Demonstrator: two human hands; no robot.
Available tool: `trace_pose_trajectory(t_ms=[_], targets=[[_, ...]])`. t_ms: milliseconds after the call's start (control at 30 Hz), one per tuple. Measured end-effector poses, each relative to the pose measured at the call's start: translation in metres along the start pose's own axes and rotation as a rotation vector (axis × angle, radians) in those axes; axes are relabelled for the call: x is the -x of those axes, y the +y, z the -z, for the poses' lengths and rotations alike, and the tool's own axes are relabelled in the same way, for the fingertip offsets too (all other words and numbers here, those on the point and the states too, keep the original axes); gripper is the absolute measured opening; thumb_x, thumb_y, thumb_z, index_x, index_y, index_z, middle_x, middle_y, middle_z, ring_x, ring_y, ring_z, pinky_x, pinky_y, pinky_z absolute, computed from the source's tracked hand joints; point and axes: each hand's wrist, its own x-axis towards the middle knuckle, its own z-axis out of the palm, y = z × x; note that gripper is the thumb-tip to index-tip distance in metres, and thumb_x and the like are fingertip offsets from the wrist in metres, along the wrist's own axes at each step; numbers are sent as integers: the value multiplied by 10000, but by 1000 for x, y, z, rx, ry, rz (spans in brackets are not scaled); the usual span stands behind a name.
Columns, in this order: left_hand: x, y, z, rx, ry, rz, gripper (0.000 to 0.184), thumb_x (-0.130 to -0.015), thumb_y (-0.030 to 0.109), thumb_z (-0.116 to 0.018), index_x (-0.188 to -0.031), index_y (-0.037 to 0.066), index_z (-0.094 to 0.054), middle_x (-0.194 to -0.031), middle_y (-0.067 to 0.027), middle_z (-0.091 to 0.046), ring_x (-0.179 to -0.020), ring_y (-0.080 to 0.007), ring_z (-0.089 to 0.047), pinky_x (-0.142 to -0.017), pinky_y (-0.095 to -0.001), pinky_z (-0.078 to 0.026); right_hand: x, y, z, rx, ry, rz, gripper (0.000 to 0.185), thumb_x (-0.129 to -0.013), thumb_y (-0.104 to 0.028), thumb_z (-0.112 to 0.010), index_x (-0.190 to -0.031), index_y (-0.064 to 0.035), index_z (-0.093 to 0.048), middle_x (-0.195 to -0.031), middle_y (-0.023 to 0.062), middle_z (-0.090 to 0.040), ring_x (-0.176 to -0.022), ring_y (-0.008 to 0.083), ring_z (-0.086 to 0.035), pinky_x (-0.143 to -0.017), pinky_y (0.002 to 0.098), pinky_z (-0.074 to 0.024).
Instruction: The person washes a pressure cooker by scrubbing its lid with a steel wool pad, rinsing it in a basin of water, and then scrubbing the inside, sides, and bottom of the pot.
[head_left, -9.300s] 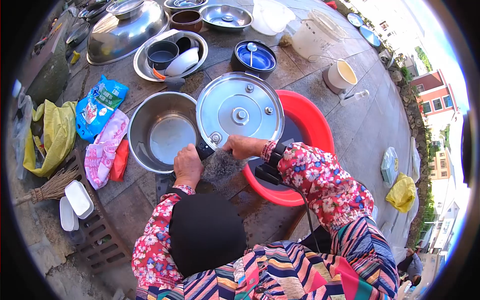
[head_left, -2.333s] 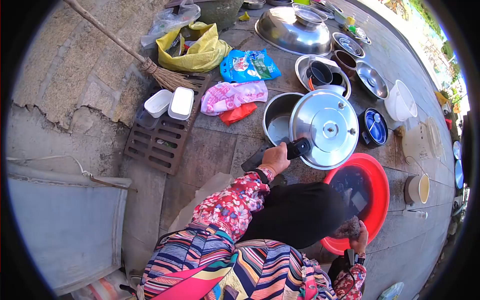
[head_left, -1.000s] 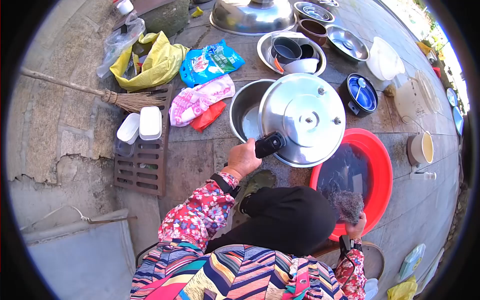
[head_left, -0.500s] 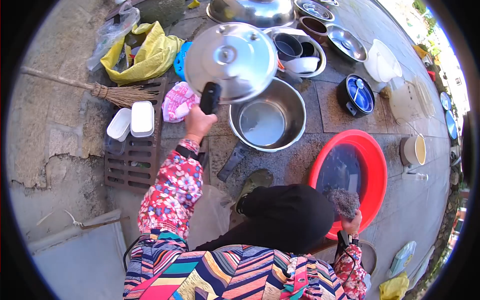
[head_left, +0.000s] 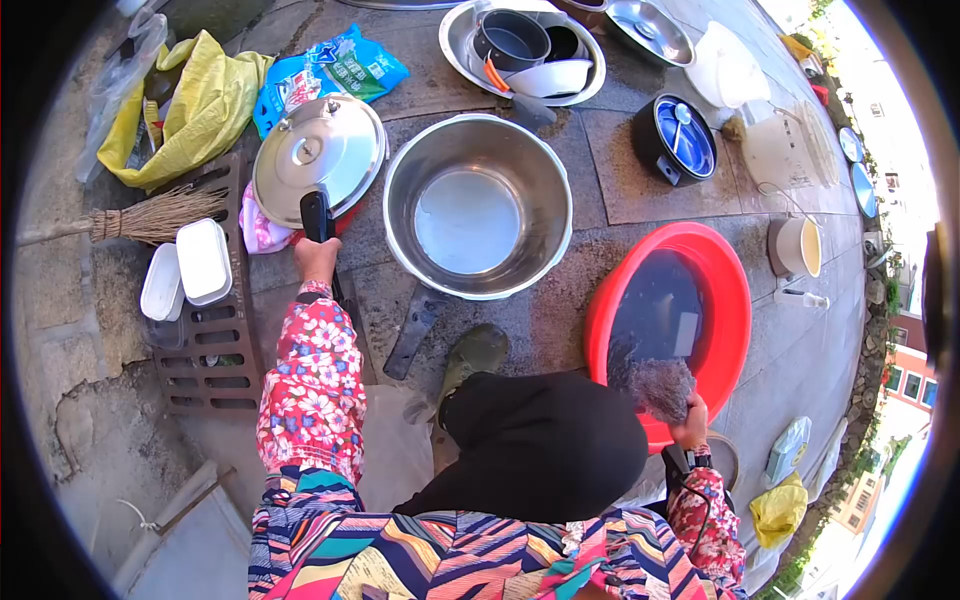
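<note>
The hands are well apart. The left hand [head_left: 317, 259] is clamped round the black handle [head_left: 317, 216] of a steel pressure-cooker lid [head_left: 335, 170], which it holds to the left of the open pressure-cooker pot [head_left: 467, 224]. The lid overlaps part of a blue plastic bag [head_left: 368, 66] and a pink patterned cloth [head_left: 261, 229]; whether it touches either one, I cannot tell. The pot sits upright on the paved floor [head_left: 545, 335], its dark long handle [head_left: 412, 338] pointing toward the person, near a shoe [head_left: 478, 352]. The right hand [head_left: 690, 422] grips a grey mesh scrubber [head_left: 661, 388] at the near edge of a red plastic basin [head_left: 733, 310], which holds dark water [head_left: 652, 308]; whether the scrubber is wet from it cannot be seen. Beyond the basin stands a black pot [head_left: 649, 137] with a blue inside and a spoon [head_left: 683, 114] in it. Behind the cooker pot, a steel bowl [head_left: 456, 62] holds a small dark saucepan [head_left: 510, 42] and a white bowl [head_left: 552, 79]. To the left, two white plastic tubs [head_left: 203, 262] lie by a slotted drain grate [head_left: 208, 392], with a straw broom [head_left: 160, 214] just behind them.
</note>
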Motion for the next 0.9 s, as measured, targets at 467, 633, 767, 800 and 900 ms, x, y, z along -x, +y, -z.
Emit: trace_pose_trajectory(t_ms=[467, 633, 767, 800, 900], targets=[[115, -2, -2, 367, -779, -84, 433, -840, 392, -637, -1018, -1, -603, -870, -196, -660, -785, -326, -640, -723, -413, -511, 26, -22, 11, -231, -177, 156, 426, -825, -143, -405, -1201, 25, -514, -1177, 180, -595, -1089, 346, -570, -976, 487, -441], [151, 16, -1, 669, -1265, 272, 378, -907, 326, -583, -1070, -12, -533, -743, -60, -594, -546, -157, -552, -520, -289, -461, 33, 19, 45, -332, -40, 310, 261, -800, -97, -460, -1009, 4, -577, -989, 122, -626, -912, 263, -610, -849, 404, -495], [159, 41, -16, 683, -1140, 239, 341, -914, 291, -571, -1057, -13, -514, -732, -45, -564, -541, -143, -524, -517, -283, -443, 49, 11, 44, -440, 31, 366, 176, -812, -71, -459, -908, 10, -583, -914, 107, -628, -848, 220, -621, -792, 358, -514], [164, 47, -18, 691, -1135, 235, 331, -915, 282, -568, -1054, -13, -509, -729, -41, -556, -540, -140, -517, -516, -281, -439, 48, 14, 50, -467, 34, 382, 177, -813, -74, -461, -910, 13, -580, -913, 111, -628, -846, 223, -621, -794, 363, -514], [187, 64, -26, 766, -1124, 265, 304, -920, 256, -559, -1045, -14, -494, -720, -29, -533, -536, -130, -496, -514, -276, -425, 26, 9, 57, -517, 18, 377, 181, -816, -70, -452, -918, 21, -571, -912, 123, -627, -858, 236, -617, -818, 375, -506]])
